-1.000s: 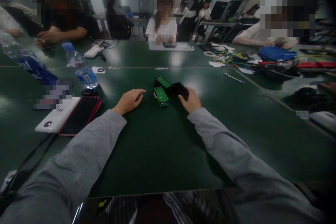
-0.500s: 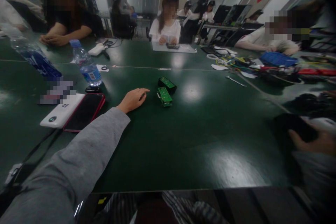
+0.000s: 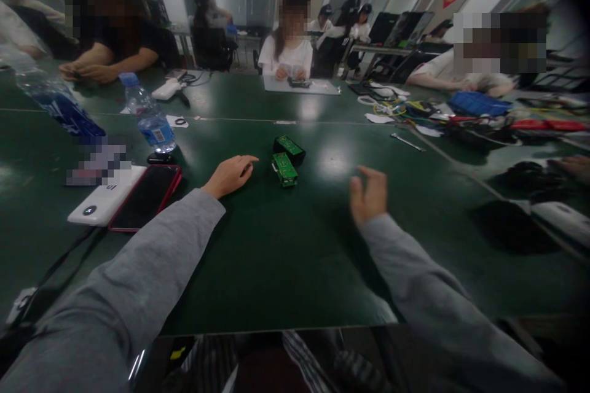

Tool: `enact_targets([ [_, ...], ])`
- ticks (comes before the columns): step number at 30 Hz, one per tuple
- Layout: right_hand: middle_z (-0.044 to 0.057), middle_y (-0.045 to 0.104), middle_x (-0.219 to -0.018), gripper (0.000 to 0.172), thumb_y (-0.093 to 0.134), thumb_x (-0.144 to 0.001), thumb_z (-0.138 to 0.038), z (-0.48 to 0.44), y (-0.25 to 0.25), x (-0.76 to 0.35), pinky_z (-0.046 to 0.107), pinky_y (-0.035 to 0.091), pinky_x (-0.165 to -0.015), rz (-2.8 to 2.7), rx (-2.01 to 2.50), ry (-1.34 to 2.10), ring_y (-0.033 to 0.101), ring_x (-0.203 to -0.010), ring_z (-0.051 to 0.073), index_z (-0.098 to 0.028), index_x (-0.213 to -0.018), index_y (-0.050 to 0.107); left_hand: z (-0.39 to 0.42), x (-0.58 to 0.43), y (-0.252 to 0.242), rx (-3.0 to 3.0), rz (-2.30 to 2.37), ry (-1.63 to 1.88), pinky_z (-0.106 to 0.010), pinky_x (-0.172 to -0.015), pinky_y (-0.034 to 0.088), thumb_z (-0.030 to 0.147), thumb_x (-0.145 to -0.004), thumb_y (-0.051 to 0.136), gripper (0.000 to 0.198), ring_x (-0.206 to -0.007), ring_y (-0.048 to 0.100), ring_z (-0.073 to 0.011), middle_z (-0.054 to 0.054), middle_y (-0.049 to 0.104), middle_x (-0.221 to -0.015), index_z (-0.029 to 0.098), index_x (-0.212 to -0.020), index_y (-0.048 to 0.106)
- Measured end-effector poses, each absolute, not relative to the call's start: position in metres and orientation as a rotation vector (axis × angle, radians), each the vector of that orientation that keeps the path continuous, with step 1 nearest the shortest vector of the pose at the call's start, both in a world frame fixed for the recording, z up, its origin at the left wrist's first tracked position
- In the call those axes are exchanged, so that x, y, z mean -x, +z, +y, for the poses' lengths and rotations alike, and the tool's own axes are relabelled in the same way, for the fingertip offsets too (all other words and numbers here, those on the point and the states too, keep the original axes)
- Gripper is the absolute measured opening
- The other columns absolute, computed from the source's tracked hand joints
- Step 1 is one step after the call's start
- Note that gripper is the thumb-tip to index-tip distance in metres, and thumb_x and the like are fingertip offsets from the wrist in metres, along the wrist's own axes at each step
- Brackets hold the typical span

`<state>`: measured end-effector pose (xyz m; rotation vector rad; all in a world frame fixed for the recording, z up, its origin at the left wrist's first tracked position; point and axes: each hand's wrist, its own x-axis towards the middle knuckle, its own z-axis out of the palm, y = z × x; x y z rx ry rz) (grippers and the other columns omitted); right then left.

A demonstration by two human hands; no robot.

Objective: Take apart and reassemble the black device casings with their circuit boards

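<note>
Two green circuit boards lie near the middle of the dark green table (image 3: 276,270). The front board (image 3: 285,169) touches or nearly touches the rear one (image 3: 289,146), which sits in a black casing. My left hand (image 3: 230,174) rests on the table just left of the boards, fingers loosely apart and holding nothing. To their right, my right hand (image 3: 370,192) is raised over the table, slightly blurred, with thumb and fingers apart and nothing between them.
On the left are a phone with a red edge (image 3: 146,198), a white device (image 3: 94,206) and a water bottle (image 3: 150,113). A wrench (image 3: 408,142), tangled cables (image 3: 428,110) and a black object (image 3: 516,227) lie right. People sit across the table.
My right hand has moved from the black object at the far right to the area right of the boards. My left hand has stayed in place. The view has shifted slightly.
</note>
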<state>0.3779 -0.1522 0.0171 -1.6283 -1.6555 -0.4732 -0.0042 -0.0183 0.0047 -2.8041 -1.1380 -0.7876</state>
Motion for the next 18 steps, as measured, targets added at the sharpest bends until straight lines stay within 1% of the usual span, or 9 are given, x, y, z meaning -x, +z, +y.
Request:
enact_targets([
  [1,0.022,0.056,-0.127,0.067,0.027,-0.101,-0.064,-0.141,0.013,-0.342,0.054,0.046,-0.103,-1.765,1.613,-0.351,0.052,-0.123,0.034,-0.011,-0.135,0.051,-0.018,0.004,0.004,2.808,-1.133,-0.790,-0.031,-0.079,0.051,0.026,-0.101,0.046,0.033,-0.091,0.065,-0.0196,-0.007,0.069,-0.104,0.020,-0.132,0.058],
  [2,0.022,0.053,-0.132,0.065,0.032,-0.100,-0.064,-0.129,0.011,-0.308,0.054,0.047,-0.102,-1.855,1.634,-0.262,0.051,-0.125,0.035,-0.013,-0.136,0.051,-0.017,0.005,0.004,2.810,-1.130,-0.795,-0.031,-0.079,0.052,0.027,-0.101,0.046,0.034,-0.092,0.066,-0.0198,-0.007,0.069,-0.104,0.020,-0.132,0.057],
  [4,0.020,0.055,-0.127,0.058,0.037,-0.100,-0.058,-0.104,0.013,-0.254,0.052,0.050,-0.097,-1.957,1.684,-0.146,0.056,-0.115,0.035,-0.013,-0.134,0.052,-0.017,0.005,0.003,2.806,-1.127,-0.802,-0.031,-0.079,0.052,0.027,-0.101,0.046,0.034,-0.092,0.066,-0.0201,-0.007,0.069,-0.104,0.020,-0.132,0.057],
  [7,0.022,0.057,-0.121,0.053,0.046,-0.097,-0.044,-0.075,0.018,-0.215,0.053,0.052,-0.093,-1.976,1.757,-0.100,0.059,-0.109,0.036,-0.009,-0.137,0.050,-0.018,0.005,0.003,2.788,-1.121,-0.802,-0.031,-0.080,0.052,0.026,-0.101,0.046,0.033,-0.092,0.066,-0.0200,-0.008,0.070,-0.103,0.020,-0.131,0.058],
  [10,0.022,0.058,-0.119,0.056,0.047,-0.093,-0.031,-0.069,0.017,-0.214,0.053,0.053,-0.092,-2.020,1.743,-0.086,0.057,-0.110,0.036,-0.010,-0.144,0.045,-0.019,0.005,0.004,2.783,-1.125,-0.787,-0.032,-0.080,0.051,0.027,-0.102,0.045,0.033,-0.094,0.066,-0.0204,-0.008,0.070,-0.105,0.020,-0.131,0.058],
  [12,0.020,0.058,-0.120,0.058,0.047,-0.092,-0.029,-0.081,0.016,-0.224,0.052,0.054,-0.094,-2.105,1.632,-0.012,0.058,-0.110,0.034,-0.013,-0.147,0.043,-0.020,0.004,0.005,2.789,-1.128,-0.779,-0.032,-0.082,0.051,0.027,-0.102,0.044,0.033,-0.096,0.066,-0.0209,-0.009,0.070,-0.107,0.020,-0.131,0.058],
  [16,0.013,0.059,-0.128,0.057,0.050,-0.094,-0.035,-0.135,0.016,-0.270,0.050,0.053,-0.099,-2.303,1.239,0.273,0.061,-0.115,0.029,-0.022,-0.149,0.042,-0.019,0.004,0.005,2.805,-1.135,-0.768,-0.032,-0.083,0.051,0.027,-0.102,0.045,0.033,-0.095,0.065,-0.0208,-0.008,0.069,-0.107,0.020,-0.132,0.058],
  [17,0.011,0.060,-0.129,0.056,0.052,-0.095,-0.038,-0.152,0.015,-0.289,0.048,0.055,-0.098,-2.332,1.180,0.341,0.062,-0.114,0.027,-0.025,-0.149,0.043,-0.019,0.005,0.005,2.808,-1.137,-0.770,-0.032,-0.083,0.051,0.027,-0.102,0.045,0.034,-0.095,0.065,-0.0205,-0.008,0.069,-0.107,0.020,-0.132,0.058],
  [18,0.010,0.062,-0.127,0.055,0.052,-0.095,-0.039,-0.168,0.013,-0.312,0.046,0.057,-0.093,-2.328,1.177,0.375,0.065,-0.109,0.026,-0.029,-0.148,0.045,-0.019,0.005,0.005,2.811,-1.135,-0.775,-0.032,-0.083,0.051,0.027,-0.102,0.044,0.034,-0.094,0.065,-0.0203,-0.008,0.069,-0.107,0.020,-0.133,0.058],
])
